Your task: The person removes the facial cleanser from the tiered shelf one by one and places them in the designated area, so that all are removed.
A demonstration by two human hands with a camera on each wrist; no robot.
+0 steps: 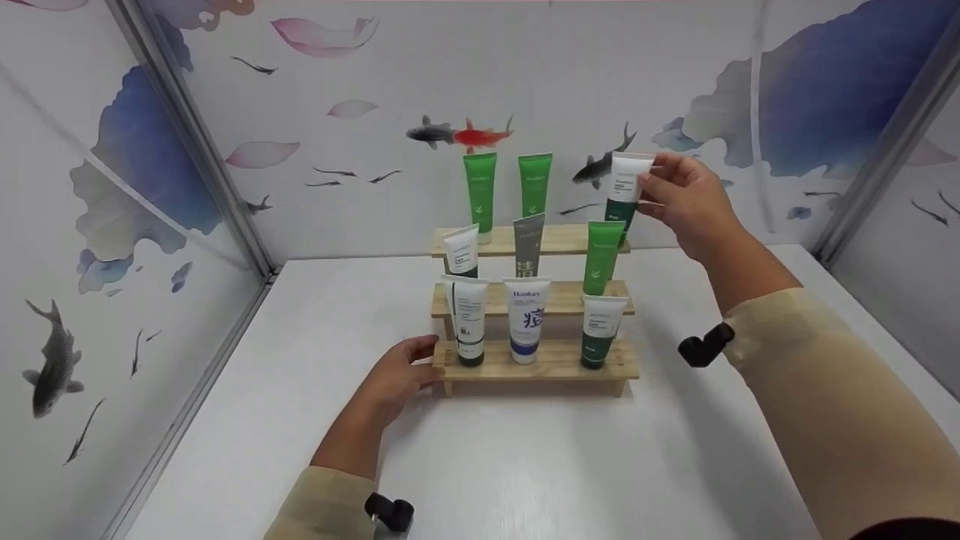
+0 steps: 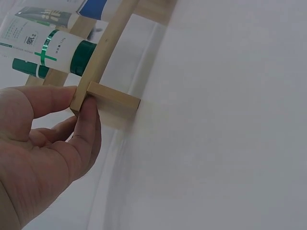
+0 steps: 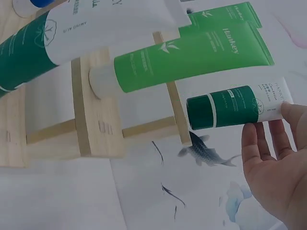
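A three-step wooden rack (image 1: 559, 367) carries rows of upright squeeze tubes. At its top right end, my right hand (image 1: 686, 199) pinches a white and dark green tube (image 1: 628, 176) near the upper crimped end. In the right wrist view, the dark cap of this tube (image 3: 235, 105) is right at the edge of the top shelf. My left hand (image 1: 397, 375) grips the left end of the bottom shelf; the left wrist view has the thumb and fingers (image 2: 86, 127) around the board's end (image 2: 98, 72).
Two green tubes (image 1: 480, 191) stand on the top step. The middle step holds a white tube (image 1: 461, 251), a grey tube (image 1: 529, 244) and a green tube (image 1: 602, 255). Three white tubes (image 1: 526, 322) line the bottom step. Printed panels (image 1: 360, 202) enclose the white table (image 1: 510, 465).
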